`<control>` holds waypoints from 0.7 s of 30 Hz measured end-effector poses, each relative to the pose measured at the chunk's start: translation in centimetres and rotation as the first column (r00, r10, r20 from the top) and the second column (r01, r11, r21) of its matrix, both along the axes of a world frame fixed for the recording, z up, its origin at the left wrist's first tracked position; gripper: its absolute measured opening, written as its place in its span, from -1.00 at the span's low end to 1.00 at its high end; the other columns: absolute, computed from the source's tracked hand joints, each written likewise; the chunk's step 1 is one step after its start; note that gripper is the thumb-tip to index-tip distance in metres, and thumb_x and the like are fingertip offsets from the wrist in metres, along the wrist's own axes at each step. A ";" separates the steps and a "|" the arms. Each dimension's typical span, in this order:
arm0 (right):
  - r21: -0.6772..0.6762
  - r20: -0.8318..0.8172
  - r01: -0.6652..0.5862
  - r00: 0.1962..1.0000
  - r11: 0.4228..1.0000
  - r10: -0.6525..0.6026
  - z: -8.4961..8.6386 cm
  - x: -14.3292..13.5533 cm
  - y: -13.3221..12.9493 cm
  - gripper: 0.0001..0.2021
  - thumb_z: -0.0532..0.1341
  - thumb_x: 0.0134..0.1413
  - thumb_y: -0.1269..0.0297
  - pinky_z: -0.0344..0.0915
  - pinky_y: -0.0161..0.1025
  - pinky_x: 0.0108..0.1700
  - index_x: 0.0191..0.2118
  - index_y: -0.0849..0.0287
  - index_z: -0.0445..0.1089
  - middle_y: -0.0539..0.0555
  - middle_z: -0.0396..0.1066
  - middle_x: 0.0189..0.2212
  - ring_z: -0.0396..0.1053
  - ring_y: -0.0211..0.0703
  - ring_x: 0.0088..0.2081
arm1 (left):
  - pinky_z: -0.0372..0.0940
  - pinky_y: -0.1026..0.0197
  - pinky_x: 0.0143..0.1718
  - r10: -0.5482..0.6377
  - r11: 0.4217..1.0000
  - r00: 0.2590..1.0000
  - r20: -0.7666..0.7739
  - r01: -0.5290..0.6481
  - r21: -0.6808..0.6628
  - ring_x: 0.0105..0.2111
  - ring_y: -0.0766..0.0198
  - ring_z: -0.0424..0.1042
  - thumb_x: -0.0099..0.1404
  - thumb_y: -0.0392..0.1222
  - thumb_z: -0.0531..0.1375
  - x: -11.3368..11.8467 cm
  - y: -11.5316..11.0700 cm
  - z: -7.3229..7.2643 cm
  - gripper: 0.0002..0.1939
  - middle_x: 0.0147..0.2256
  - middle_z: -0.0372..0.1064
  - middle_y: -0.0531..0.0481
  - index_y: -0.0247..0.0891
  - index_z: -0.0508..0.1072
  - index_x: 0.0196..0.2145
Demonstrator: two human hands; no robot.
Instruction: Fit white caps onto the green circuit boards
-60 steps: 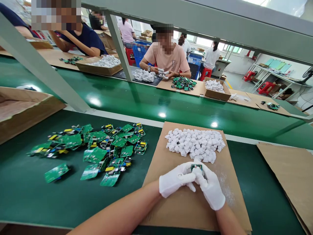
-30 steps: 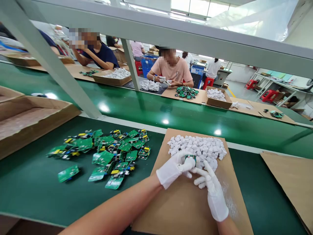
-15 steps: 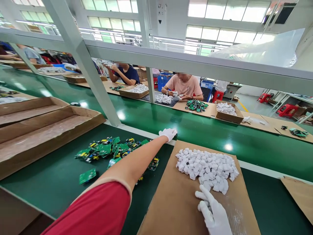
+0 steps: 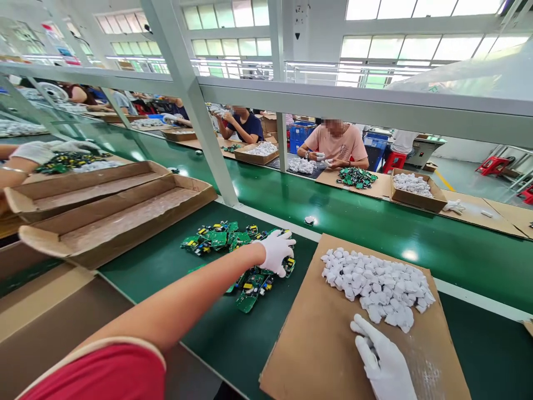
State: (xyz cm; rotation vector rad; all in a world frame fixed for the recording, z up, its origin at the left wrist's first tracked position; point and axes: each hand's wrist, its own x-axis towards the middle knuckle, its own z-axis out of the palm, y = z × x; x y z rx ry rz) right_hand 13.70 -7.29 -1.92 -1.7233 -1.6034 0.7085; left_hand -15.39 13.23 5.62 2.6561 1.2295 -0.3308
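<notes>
My left hand [image 4: 276,253], in a white glove, is over the right side of a pile of green circuit boards [image 4: 217,239] with yellow and black parts. Its fingers are spread and curve down onto the boards; whether the fingertips touch one I cannot tell. My right hand [image 4: 383,355], also gloved, hovers low over a brown cardboard sheet [image 4: 316,328], thumb apart from the stretched fingers, and I see nothing in it. Just beyond it lies a heap of small white wrapped pieces [image 4: 375,283]. One small white and dark piece [image 4: 309,220] sits alone on the green belt [image 4: 266,194].
Long open cardboard trays [image 4: 125,216] stand at the left. A grey metal post [image 4: 208,122] and a crossbar [image 4: 353,103] rise ahead. Across the belt, a person in a pink shirt [image 4: 339,141] handles pieces. Another person's gloved hands [image 4: 45,151] work at far left.
My left hand has come back from the belt to the circuit board pile, and a small piece now lies on the belt. My right hand stays over the cardboard. The view has swung left.
</notes>
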 end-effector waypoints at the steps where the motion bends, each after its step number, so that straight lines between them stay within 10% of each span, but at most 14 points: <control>1: 0.001 0.001 0.001 1.000 1.000 -0.001 0.0 0.0 0.0 -0.64 0.17 -0.03 0.20 0.41 -0.23 -0.15 -0.05 0.03 0.41 0.04 0.49 -0.18 0.44 -0.06 -0.17 | -0.25 -0.18 0.11 -0.004 1.000 1.000 -0.030 0.004 0.027 0.20 -0.17 -0.13 -0.21 0.03 0.32 -0.2 -0.5 -0.2 -0.47 0.13 0.14 -0.15 -0.13 0.49 -0.20; 7: 0.010 -0.044 -0.019 0.999 1.000 0.020 0.0 -0.5 -0.1 -0.67 0.11 0.05 0.25 0.34 -0.22 -0.07 -0.04 0.10 0.38 0.06 0.47 -0.15 0.41 -0.10 -0.14 | -0.21 -0.15 0.13 0.087 0.994 0.978 0.188 -0.098 0.048 0.19 -0.14 -0.11 -0.16 -0.10 0.32 0.3 -2.8 0.2 -0.53 0.15 0.10 -0.15 -0.17 0.47 -0.20; 11: 0.016 -0.041 -0.026 0.999 1.000 0.027 1.0 -1.1 -0.4 -0.68 0.08 0.06 0.31 0.33 -0.22 -0.11 -0.05 0.15 0.38 0.07 0.50 -0.21 0.43 -0.13 -0.21 | 0.07 0.04 0.04 0.262 0.919 0.707 0.657 0.025 -0.393 0.07 0.02 0.16 -0.04 -0.15 0.27 3.5 -6.1 1.2 -0.53 0.07 0.18 -0.19 -0.25 0.38 -0.12; 16: 0.019 0.078 -0.021 0.997 1.000 0.019 3.4 0.7 -0.9 -0.67 0.08 0.05 0.33 0.33 -0.25 -0.19 -0.05 0.09 0.37 0.03 0.49 -0.27 0.42 -0.17 -0.29 | 0.22 0.25 -0.34 0.801 0.313 0.318 0.507 0.499 -0.808 -0.32 0.28 0.39 0.08 -0.07 0.23 9.8 -11.1 0.6 -0.64 -0.21 0.35 -0.12 -0.28 0.32 -0.19; 21: 0.070 0.358 0.237 0.901 0.969 -0.247 3.6 5.9 0.1 -0.62 0.07 0.05 0.24 0.27 -0.13 -0.12 0.02 0.06 0.31 0.09 0.37 -0.08 0.36 -0.05 -0.14 | 0.21 0.31 -0.42 0.955 -0.019 0.232 0.185 0.669 -0.743 -0.40 0.30 0.42 0.13 -0.09 0.21 13.9 -13.3 -2.6 -0.72 -0.31 0.37 -0.05 -0.27 0.30 -0.24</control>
